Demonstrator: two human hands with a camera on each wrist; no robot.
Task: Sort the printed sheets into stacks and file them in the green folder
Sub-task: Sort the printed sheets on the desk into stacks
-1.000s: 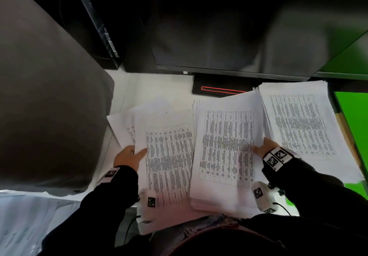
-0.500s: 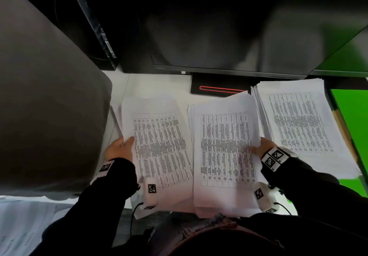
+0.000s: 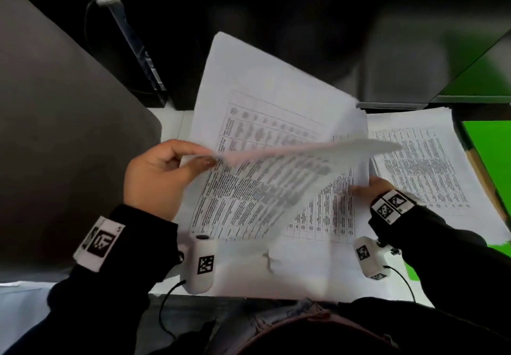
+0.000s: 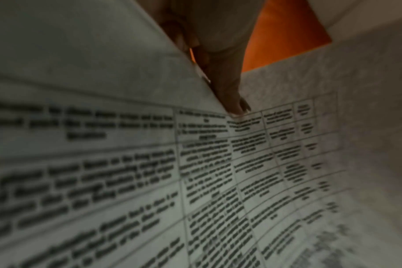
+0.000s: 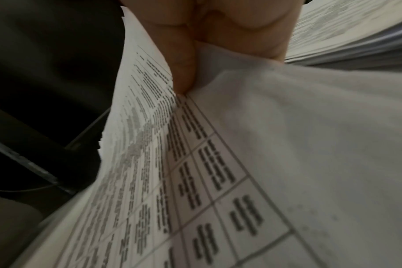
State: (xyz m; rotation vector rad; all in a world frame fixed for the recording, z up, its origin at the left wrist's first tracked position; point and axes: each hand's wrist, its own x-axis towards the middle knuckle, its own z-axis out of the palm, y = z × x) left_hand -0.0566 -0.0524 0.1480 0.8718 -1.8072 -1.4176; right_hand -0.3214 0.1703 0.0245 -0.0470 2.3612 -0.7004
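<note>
Gripping printed sheets (image 3: 271, 133): left hand (image 3: 157, 177), right hand (image 3: 370, 188)

Left hand (image 3: 157, 173) raised, right hand (image 3: 370, 188) low

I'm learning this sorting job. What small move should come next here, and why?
Probably lay the lifted sheets flat onto the middle stack: the left hand pinches them raised and curling, while the right hand grips that stack's edge.

A dark monitor (image 3: 304, 36) stands behind, a grey chair back (image 3: 55, 147) at left.
</note>
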